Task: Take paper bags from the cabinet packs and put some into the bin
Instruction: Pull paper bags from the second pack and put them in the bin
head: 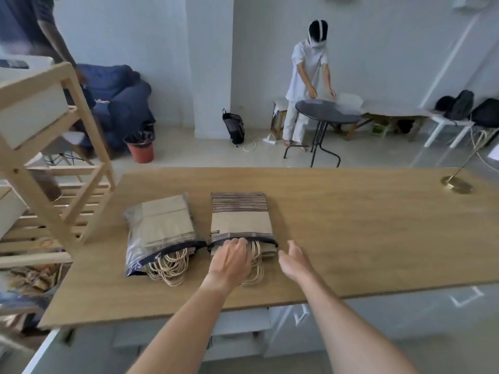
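At the striped pack's [240,217] near mouth | long axis runs away from hands | left hand [232,259] laid on handles, fingers curled, grip unclear | right hand [293,259] open just beside, unladen.
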Tool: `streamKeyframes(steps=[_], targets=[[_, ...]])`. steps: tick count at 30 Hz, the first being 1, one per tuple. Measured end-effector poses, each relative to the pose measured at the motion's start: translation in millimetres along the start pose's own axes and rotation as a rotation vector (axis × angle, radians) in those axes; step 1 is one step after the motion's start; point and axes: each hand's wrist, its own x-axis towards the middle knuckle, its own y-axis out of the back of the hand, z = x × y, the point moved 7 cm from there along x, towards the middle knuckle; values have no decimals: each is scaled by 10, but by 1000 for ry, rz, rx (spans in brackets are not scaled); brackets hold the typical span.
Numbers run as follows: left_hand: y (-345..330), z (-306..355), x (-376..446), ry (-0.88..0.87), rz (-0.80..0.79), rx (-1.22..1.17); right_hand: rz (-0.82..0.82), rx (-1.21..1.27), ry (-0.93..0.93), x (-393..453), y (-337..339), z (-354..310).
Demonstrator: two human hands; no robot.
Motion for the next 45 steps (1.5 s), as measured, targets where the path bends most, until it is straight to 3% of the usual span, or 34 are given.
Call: streamKeyframes(steps=[8,14,23,33,39,45], targets=[[-552,68,62,3,-196,267,-151,45,17,-69,-547,156],[-646,-86,117,41,-229,433,-267,292,49,-125,-957,160],[-539,-161,-9,61,-117,260,-193,548,-64,-136,-1021,202],[-456,-67,-136,6,-72,218,-107,542,-59,-182,-1046,147],[-485,-93,-176,-50,-159,151,-130,620,-78,-264,-1188,114],[-403,-62,-192,-1,-98,59,-114,817,-164,-278,-1228,97]])
